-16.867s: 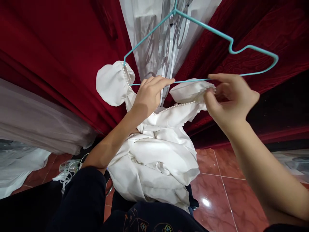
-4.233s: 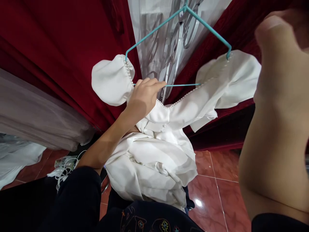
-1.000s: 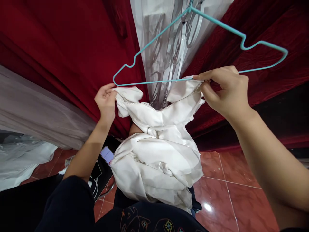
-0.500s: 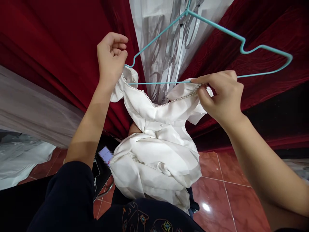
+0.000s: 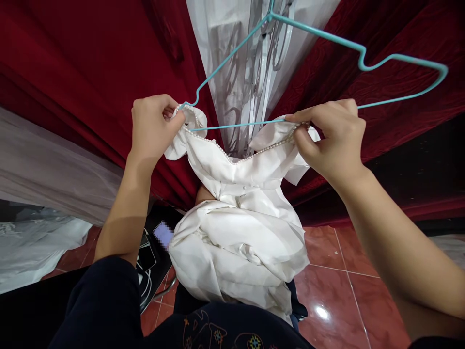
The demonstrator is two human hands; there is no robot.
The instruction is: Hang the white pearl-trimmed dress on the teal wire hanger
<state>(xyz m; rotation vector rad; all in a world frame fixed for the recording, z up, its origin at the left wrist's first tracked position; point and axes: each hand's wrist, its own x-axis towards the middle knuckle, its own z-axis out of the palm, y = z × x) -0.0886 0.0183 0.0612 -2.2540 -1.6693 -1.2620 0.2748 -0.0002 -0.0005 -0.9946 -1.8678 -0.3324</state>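
A white dress [image 5: 240, 228] with a pearl-beaded neckline lies bunched over my lap, its bodice raised in front of me. Above it is a light-blue hanger [image 5: 232, 55]; its left end sits inside the left sleeve, while the right end sticks out bare past my right hand. My left hand [image 5: 154, 123] is closed on the beaded edge of the left sleeve, by the hanger's tip. With thumb and fingers, my right hand [image 5: 329, 140] pinches the beaded edge on the right, against the hanger's lower bar, which it partly hides.
Dark red curtains [image 5: 90, 63] hang on both sides, with white fabric and white metalwork [image 5: 263, 72] between them. At left a black bench [image 5: 160, 261] bears phones and a white cable. White cloth [image 5: 39, 247] lies at far left, over red floor tiles [image 5: 327, 291].
My left hand has come down and to the left from above the hanger's end and taken hold of the sleeve edge. The right hand keeps its pinch; the hanger has tilted slightly.
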